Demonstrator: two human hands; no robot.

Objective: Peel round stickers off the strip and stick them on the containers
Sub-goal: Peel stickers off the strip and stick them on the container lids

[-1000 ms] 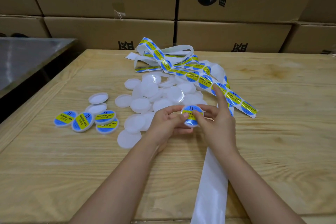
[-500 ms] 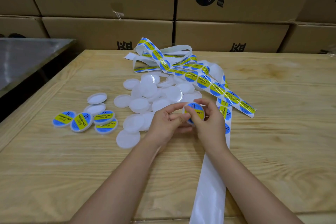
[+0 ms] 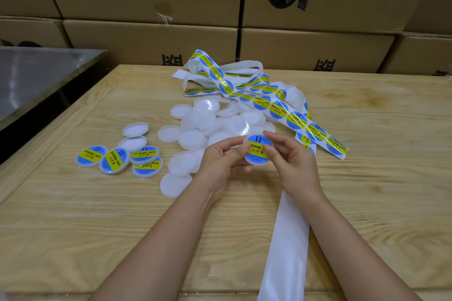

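Where the wooden table lies nearest, a bare white backing strip runs toward the near edge, passing under the right forearm. Just beyond it, both hands hold one round white container above the table. The left hand grips its left side with the thumb pressed on the blue-and-yellow sticker that covers its face. The right hand pinches its right edge between thumb and fingers. Left of the hands, four labelled containers lie overlapping, with two unlabelled ones just behind them. Behind the hands lies a loose pile of plain white containers. Farther back and to the right, the sticker strip lies in tangled loops. A metal surface is at far left, and stacked cardboard boxes stand behind the table.
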